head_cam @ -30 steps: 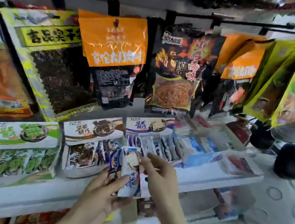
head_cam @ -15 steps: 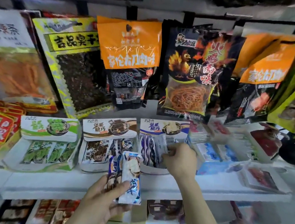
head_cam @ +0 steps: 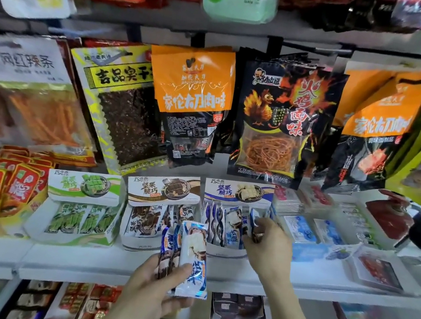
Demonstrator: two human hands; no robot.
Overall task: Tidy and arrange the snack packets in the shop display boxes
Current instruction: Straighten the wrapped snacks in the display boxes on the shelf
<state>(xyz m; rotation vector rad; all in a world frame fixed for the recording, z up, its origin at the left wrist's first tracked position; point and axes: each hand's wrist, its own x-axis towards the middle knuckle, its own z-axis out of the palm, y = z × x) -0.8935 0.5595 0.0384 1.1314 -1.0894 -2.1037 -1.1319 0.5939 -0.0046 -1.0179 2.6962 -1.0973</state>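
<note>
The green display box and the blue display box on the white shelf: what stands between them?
In the head view, a brown display box of dark-printed packets stands between them.

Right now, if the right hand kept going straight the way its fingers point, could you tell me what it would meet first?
Probably the upright blue-and-white snack packets in the blue-topped cardboard display box. The right hand already pinches one small packet at that box's right end, fingers pointing up and left into the row. Depth is uncertain.

Three display boxes sit side by side on the shelf. My right hand reaches into the rightmost box; my left hand holds packets before the middle box. Bags hang behind.
</note>
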